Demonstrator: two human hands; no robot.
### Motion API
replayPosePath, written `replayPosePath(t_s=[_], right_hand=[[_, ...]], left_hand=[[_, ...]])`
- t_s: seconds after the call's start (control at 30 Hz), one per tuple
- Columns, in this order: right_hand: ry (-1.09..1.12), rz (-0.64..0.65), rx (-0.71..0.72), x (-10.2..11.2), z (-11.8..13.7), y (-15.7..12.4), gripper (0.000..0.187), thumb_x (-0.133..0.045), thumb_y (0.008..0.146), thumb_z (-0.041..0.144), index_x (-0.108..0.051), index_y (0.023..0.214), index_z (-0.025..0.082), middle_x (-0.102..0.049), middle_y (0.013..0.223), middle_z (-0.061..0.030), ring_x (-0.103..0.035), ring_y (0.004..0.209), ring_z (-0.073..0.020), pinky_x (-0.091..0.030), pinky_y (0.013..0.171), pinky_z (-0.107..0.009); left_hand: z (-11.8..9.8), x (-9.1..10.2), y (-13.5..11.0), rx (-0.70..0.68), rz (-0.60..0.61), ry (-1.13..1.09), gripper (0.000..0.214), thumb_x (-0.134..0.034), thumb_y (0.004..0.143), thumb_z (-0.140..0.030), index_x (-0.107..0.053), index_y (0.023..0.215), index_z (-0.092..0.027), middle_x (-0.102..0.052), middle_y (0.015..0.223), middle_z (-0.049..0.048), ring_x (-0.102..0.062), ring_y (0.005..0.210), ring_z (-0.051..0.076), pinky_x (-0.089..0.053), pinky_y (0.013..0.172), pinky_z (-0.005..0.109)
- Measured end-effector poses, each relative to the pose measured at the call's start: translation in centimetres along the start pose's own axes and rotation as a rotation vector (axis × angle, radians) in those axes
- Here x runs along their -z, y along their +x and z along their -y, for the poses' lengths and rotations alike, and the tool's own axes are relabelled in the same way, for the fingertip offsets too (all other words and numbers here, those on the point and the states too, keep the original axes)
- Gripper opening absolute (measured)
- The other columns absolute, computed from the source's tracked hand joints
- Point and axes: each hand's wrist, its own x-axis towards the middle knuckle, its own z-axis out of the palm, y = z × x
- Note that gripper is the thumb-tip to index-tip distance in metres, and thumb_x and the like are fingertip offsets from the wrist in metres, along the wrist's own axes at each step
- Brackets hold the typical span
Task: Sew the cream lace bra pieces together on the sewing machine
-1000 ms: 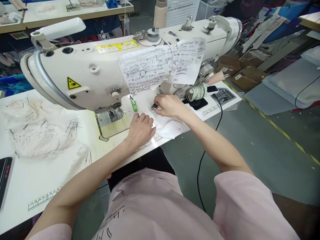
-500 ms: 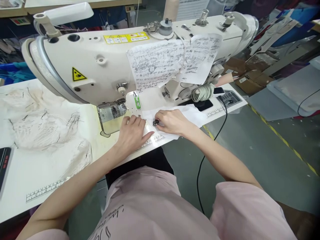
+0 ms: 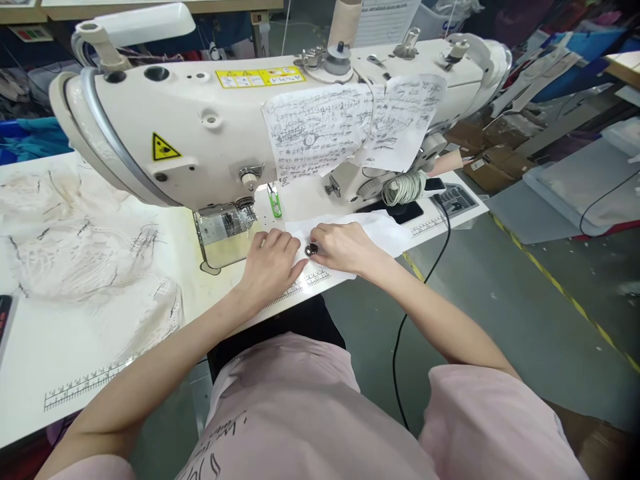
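My left hand [image 3: 273,263] lies palm down on the white cloth [image 3: 390,233], fingers flat and thumb stretched out towards the right. Beside it, my right hand [image 3: 346,247] has its fingers closed on a small, shiny, dark metal piece [image 3: 311,249], roundish in outline. Its exact kind is too small to make out. Both hands rest at the table's front edge, before the sewing machine [image 3: 200,127]. Green thread snips [image 3: 275,201] lie just behind the left hand's fingers. The machine's needle area stands to the left of that hand.
Cream lace pieces [image 3: 95,260] spread over the left of the table. Handwritten paper [image 3: 320,127] hangs on the machine. A coil of pale cord [image 3: 404,189] and a dark phone [image 3: 407,212] lie at right. A black cable [image 3: 400,333] hangs off the edge.
My left hand has shifted slightly right, closer to the right hand. The metal piece shows a little more of its shiny face. The whole view has tilted slightly.
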Motion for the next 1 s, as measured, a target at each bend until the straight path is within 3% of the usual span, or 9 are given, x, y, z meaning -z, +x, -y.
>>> replayPosePath(t_s=[0.1, 0.17, 0.27, 0.4, 0.6, 0.73, 0.83, 0.93, 1.0], right_hand=[[0.062, -0.003, -0.064, 0.3, -0.6, -0.5, 0.026, -0.045, 0.095, 0.035, -0.060, 0.101, 0.016, -0.069, 0.102, -0.0085, -0.064, 0.082, -0.0212, -0.026, 0.056, -0.030], [0.097, 0.018, -0.093, 0.1, -1.1, -0.8, 0.021, -0.042, 0.095, 0.025, -0.059, 0.101, 0.015, -0.068, 0.102, -0.0086, -0.063, 0.083, -0.0204, -0.028, 0.057, -0.030], [0.168, 0.035, -0.091, -0.6, -1.8, -1.2, 0.024, -0.041, 0.089, 0.011, -0.058, 0.106, 0.015, -0.066, 0.107, -0.0084, -0.062, 0.088, -0.0195, -0.033, 0.062, -0.028], [0.280, 0.005, -0.089, -1.4, -2.3, -1.4, 0.026, -0.039, 0.090, 0.010, -0.057, 0.109, 0.016, -0.065, 0.110, -0.0082, -0.060, 0.091, -0.0183, -0.037, 0.069, -0.027], [0.323, -0.034, -0.100, -1.5, -2.1, -1.8, 0.026, -0.037, 0.093, 0.013, -0.058, 0.108, 0.015, -0.065, 0.108, -0.0095, -0.059, 0.090, -0.0188, -0.040, 0.071, -0.028], [0.383, -0.254, -0.142, -1.7, -0.2, -2.7, 0.024, -0.042, 0.096, 0.022, -0.059, 0.112, 0.016, -0.065, 0.111, -0.0097, -0.061, 0.088, -0.0193, -0.043, 0.073, -0.031], [0.614, -0.339, -0.015, -2.2, 2.6, -3.7, 0.025, -0.045, 0.098, 0.030, -0.059, 0.112, 0.015, -0.065, 0.109, -0.0092, -0.061, 0.081, -0.0156, -0.048, 0.069, -0.029], [0.939, -0.223, 0.114, -2.6, 5.7, -4.6, 0.024, -0.051, 0.096, 0.031, -0.058, 0.115, 0.019, -0.063, 0.117, -0.0083, -0.062, 0.075, -0.0104, -0.052, 0.068, -0.026], [1.100, -0.048, 0.108, -2.7, 7.3, -4.9, 0.042, -0.063, 0.089, 0.032, -0.052, 0.128, 0.023, -0.061, 0.126, -0.0082, -0.064, 0.073, -0.0090, -0.055, 0.066, -0.025]], left_hand=[[-0.2, -0.6, -0.2, -0.117, -0.015, -0.057, 0.033, -0.045, 0.100, -0.028, -0.061, 0.124, -0.012, -0.065, 0.128, 0.0111, -0.056, 0.119, 0.029, -0.041, 0.094, 0.045], [-0.3, -1.0, -0.5, -0.171, 0.006, -0.066, 0.037, -0.042, 0.101, -0.028, -0.057, 0.132, -0.015, -0.058, 0.138, 0.0094, -0.052, 0.128, 0.029, -0.039, 0.099, 0.046], [-0.5, -1.0, -1.1, -0.189, 0.044, -0.067, 0.038, -0.043, 0.101, -0.030, -0.057, 0.134, -0.017, -0.056, 0.141, 0.0091, -0.048, 0.134, 0.029, -0.039, 0.102, 0.048], [-0.9, -0.2, -2.5, -0.173, 0.033, -0.066, 0.038, -0.049, 0.099, -0.030, -0.058, 0.133, -0.016, -0.057, 0.139, 0.0112, -0.049, 0.133, 0.031, -0.040, 0.103, 0.048], [-1.2, 0.2, -7.8, -0.110, -0.021, -0.037, 0.050, -0.052, 0.098, -0.040, -0.049, 0.141, -0.015, -0.053, 0.141, 0.0142, -0.053, 0.129, 0.030, -0.035, 0.107, 0.048], [-1.2, -0.6, -11.5, -0.049, -0.113, -0.071, 0.033, -0.059, 0.094, -0.023, -0.060, 0.127, -0.025, -0.067, 0.126, 0.0053, -0.065, 0.115, 0.024, -0.039, 0.100, 0.041], [-1.5, -0.5, -12.4, 0.029, -0.195, -0.169, 0.021, -0.063, 0.091, -0.017, -0.067, 0.109, -0.027, -0.075, 0.108, -0.0009, -0.071, 0.097, 0.020, -0.042, 0.089, 0.038], [-2.0, 0.7, -11.8, 0.234, -0.209, -0.413, 0.012, -0.064, 0.091, -0.021, -0.069, 0.102, -0.025, -0.077, 0.095, -0.0009, -0.071, 0.087, 0.017, -0.044, 0.085, 0.036], [-2.3, 1.9, -11.2, 0.428, -0.204, -0.648, 0.010, -0.065, 0.091, -0.026, -0.070, 0.100, -0.024, -0.076, 0.090, -0.0001, -0.069, 0.083, 0.016, -0.048, 0.079, 0.033]])
